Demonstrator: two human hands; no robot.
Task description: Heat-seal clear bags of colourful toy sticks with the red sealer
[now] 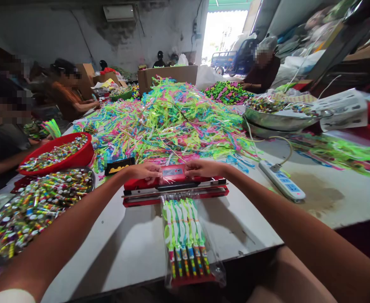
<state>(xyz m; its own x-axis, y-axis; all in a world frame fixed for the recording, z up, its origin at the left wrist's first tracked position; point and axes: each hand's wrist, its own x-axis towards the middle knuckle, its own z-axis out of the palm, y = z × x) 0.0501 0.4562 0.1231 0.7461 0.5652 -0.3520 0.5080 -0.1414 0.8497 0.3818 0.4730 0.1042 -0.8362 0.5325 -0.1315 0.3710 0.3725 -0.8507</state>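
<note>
A red sealing device (215,191) with a long dark bar lies across the white table in front of me. My left hand (147,171) is at its left part and my right hand (200,169) at its right part, both just behind the bar with fingers bent together. Between them shows a small label. What either hand pinches is too small to make out. A clear plastic bag (188,235) of several green and white toys with colourful lower ends runs from under the bar toward me, its near end over the table edge.
A big pile of bright plastic pieces (175,113) fills the table behind. Left are a red basin (87,147), a metal tray of small tubes (43,202) and a phone (120,165); right, a power strip (281,181) and metal bowl (279,120). People sit around.
</note>
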